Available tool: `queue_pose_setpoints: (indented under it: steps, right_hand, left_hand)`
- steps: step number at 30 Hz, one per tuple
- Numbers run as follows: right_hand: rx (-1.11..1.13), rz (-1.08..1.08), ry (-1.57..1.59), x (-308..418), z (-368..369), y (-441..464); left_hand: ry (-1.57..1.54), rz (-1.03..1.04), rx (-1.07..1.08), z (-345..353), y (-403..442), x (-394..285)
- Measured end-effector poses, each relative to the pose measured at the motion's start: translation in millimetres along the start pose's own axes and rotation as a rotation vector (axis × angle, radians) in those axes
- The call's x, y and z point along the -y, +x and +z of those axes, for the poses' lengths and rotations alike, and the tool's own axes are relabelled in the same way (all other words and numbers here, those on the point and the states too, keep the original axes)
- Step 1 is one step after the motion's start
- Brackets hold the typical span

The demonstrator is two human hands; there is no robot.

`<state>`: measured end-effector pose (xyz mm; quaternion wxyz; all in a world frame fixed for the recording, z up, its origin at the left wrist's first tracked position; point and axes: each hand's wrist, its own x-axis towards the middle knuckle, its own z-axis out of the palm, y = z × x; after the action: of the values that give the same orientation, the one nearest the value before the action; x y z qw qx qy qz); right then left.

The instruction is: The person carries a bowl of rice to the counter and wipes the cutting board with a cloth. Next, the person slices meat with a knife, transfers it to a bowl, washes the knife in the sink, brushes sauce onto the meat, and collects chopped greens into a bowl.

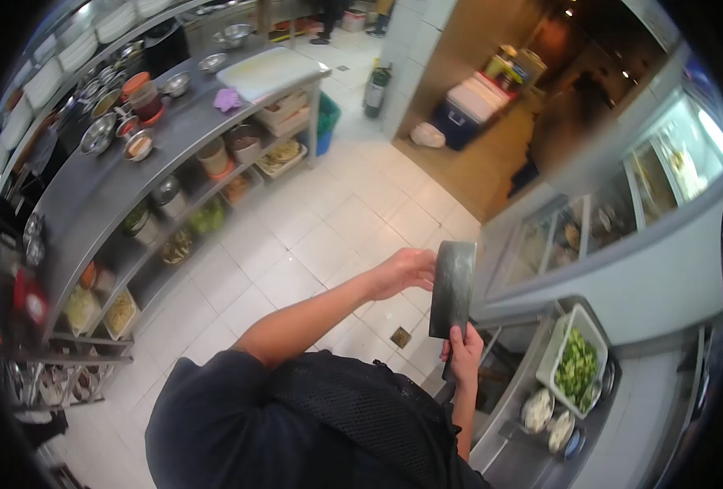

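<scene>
Broad grey metal cleaver [453, 287] held up left of white rectangular plastic greens tub [550, 359] | gripped by right hand [464, 352] | left hand [400, 273] loose, nothing grasped, farther left | grip's sorted, rest can't be told tbh

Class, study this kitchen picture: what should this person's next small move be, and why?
Probably draw the left hand back from the cleaver: its fingers are at the blade's side, touching or not I cannot tell, while the right hand alone grips the handle.
</scene>
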<state>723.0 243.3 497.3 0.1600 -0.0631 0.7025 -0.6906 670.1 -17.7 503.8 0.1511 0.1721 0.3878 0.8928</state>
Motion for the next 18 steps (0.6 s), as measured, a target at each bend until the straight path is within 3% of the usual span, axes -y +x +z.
queue_pose_setpoints:
  steps: [6, 11, 13, 15, 17, 18]
  right_hand:
    - [0.163, 0.116, 0.02, -9, 48, 100]
    - [0.316, 0.087, 0.042, 1, 117, 215]
    - [0.33, 0.035, 0.1, 12, 149, 268]
    - [0.349, -0.042, 0.114, 27, 184, 325]
    - [0.415, -0.059, 0.152, 59, 223, 372]
    - [0.446, -0.072, 0.149, 68, 243, 396]
  left_hand:
    - [-0.061, 0.039, -0.318, -80, -11, -19]
    - [0.099, 0.034, -0.509, -132, -5, -46]
    - [0.244, -0.088, -0.465, -160, -12, -53]
    - [0.375, -0.332, -0.283, -177, -30, -76]
    - [0.707, -0.421, -0.36, -213, -57, -71]
    - [0.619, -0.286, -0.599, -231, -74, -69]
